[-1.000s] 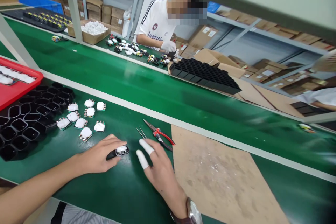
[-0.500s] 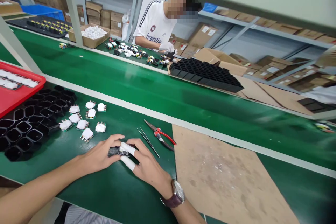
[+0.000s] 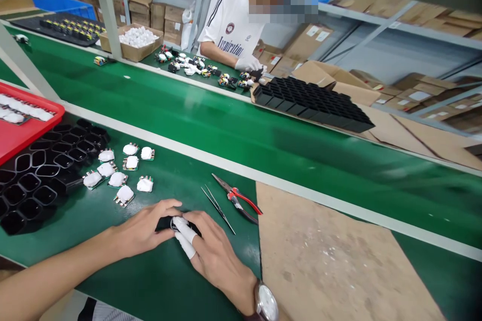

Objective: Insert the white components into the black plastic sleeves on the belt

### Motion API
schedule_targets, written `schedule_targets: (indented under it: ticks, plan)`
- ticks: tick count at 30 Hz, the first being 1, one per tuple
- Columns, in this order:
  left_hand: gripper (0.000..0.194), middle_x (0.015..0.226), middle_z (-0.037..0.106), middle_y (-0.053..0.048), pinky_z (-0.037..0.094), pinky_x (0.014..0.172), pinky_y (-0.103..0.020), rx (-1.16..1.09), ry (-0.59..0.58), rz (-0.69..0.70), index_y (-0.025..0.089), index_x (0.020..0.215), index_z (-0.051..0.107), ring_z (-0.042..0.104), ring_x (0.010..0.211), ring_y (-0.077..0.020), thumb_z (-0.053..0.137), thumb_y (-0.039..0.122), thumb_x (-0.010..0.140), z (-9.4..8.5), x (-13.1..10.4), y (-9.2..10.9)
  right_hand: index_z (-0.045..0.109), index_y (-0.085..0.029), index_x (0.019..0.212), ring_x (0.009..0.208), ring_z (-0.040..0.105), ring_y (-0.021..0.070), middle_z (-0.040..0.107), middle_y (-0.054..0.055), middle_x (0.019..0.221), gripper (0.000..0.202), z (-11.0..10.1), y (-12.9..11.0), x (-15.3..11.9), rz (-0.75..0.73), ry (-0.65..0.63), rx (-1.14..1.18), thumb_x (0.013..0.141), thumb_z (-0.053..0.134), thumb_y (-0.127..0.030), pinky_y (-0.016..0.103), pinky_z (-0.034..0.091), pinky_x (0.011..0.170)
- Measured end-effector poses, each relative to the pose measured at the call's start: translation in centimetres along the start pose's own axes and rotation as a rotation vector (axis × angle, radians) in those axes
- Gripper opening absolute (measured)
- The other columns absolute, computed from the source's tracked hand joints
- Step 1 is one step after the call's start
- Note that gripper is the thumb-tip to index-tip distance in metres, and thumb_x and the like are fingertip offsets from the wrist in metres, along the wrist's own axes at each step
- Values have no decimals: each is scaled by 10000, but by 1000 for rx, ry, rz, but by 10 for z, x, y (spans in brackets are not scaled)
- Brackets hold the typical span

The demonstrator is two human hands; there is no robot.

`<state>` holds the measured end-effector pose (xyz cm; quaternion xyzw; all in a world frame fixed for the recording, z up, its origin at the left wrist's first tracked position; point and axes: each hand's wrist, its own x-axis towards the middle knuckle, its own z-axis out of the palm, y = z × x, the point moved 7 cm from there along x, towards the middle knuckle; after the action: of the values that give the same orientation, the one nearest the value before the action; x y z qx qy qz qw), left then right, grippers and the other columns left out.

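My left hand [image 3: 145, 228] is closed around a small black plastic housing [image 3: 162, 223], thumb on the near side and fingers on the far side. My right hand [image 3: 218, 251], with white finger cots on two fingers, grips a small circuit board [image 3: 175, 224] at the housing's open end; how deep the board sits is hidden by the fingers. To the left lie several circuit boards topped with white pads [image 3: 124, 194]. Tweezers [image 3: 218, 209] and red-handled long-nose pliers [image 3: 238, 198] rest just right of my hands.
Black open housings [image 3: 41, 170] stand grouped at left, beside a red tray [image 3: 33, 133] of boards. A brown cardboard sheet [image 3: 331, 261] lies at right. Beyond the white rail runs a green conveyor [image 3: 211, 125]. Across it a co-worker [image 3: 233, 25] handles parts near rows of black housings [image 3: 312, 103].
My right fingers have shifted onto the board's end and tilt closer to the housing. The camera view has turned slightly; the tools and loose boards stay in place.
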<state>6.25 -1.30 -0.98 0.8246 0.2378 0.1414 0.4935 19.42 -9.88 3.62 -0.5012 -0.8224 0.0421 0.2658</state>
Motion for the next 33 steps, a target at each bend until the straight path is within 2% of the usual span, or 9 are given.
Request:
schedule_targets:
  ticks: [3, 5, 8, 11, 14, 16, 19, 23, 33]
  plan:
    - [501, 1352, 722, -81, 547, 1054, -422, 18, 4, 13, 285, 1460, 347, 689, 1262, -247, 588, 236, 1023, 1, 0, -1, 646, -184, 1244, 1155, 608, 295, 637, 148, 1252, 319, -3, -1, 2, 58, -48, 11, 978, 515, -67, 502, 584, 948]
    - [494, 1333, 730, -67, 551, 1051, -426, 30, 15, 11, 296, 1451, 355, 695, 1253, -245, 601, 246, 1025, 1, 0, -3, 619, -220, 1332, 1105, 632, 260, 650, 124, 1235, 337, -6, 1, 3, 77, -58, 104, 1020, 530, -127, 471, 593, 936]
    - [539, 1341, 728, -42, 534, 1085, -444, 46, 35, -3, 327, 1464, 345, 690, 1263, -240, 644, 273, 1018, 1, -1, -4, 503, -269, 1496, 1126, 647, 236, 645, 111, 1277, 453, -15, 18, -4, 145, 59, 144, 1051, 551, -202, 426, 599, 958]
    - [585, 1365, 710, -33, 525, 1100, -464, 78, 35, -13, 352, 1484, 345, 678, 1277, -250, 673, 288, 1004, 2, -1, -5, 463, -199, 1534, 1186, 630, 309, 631, 169, 1305, 505, -22, 48, -19, 297, 178, -134, 1038, 560, -196, 502, 584, 983]
    - [608, 1345, 703, -36, 540, 1077, -455, 104, 38, 6, 350, 1491, 350, 683, 1250, -253, 682, 267, 987, 2, -1, -3, 542, -145, 1445, 1069, 658, 329, 662, 178, 1180, 417, -19, 62, -26, 331, 147, -336, 1030, 496, -137, 524, 598, 899]
    - [625, 1319, 701, -35, 549, 1063, -444, 114, 54, 27, 348, 1492, 347, 691, 1220, -248, 688, 249, 978, 0, -1, -2, 571, -166, 1389, 978, 667, 280, 665, 133, 1086, 399, -20, 56, -25, 289, 150, -292, 1019, 452, -81, 457, 605, 850]
    - [635, 1296, 693, -37, 552, 1061, -442, 123, 75, 60, 352, 1500, 336, 690, 1206, -243, 682, 236, 980, 0, -1, 0, 576, -186, 1322, 916, 655, 217, 642, 102, 1080, 353, -30, 31, -23, 231, 154, -151, 1006, 472, -68, 342, 581, 752]
    - [611, 1302, 675, -60, 561, 1060, -449, 115, 63, 55, 335, 1506, 348, 693, 1200, -252, 668, 255, 991, 2, -2, -2, 591, -190, 1065, 755, 582, 179, 617, 100, 1065, 205, -40, -2, -25, 157, 100, -203, 971, 470, -53, 300, 450, 555]
    - [596, 1306, 687, -70, 578, 1042, -443, 113, 59, 35, 329, 1508, 384, 697, 1219, -267, 675, 281, 990, 1, -3, -2, 533, -218, 832, 786, 551, 212, 597, 103, 997, 248, -40, -12, -21, 139, 21, -398, 911, 438, -3, 320, 417, 548]
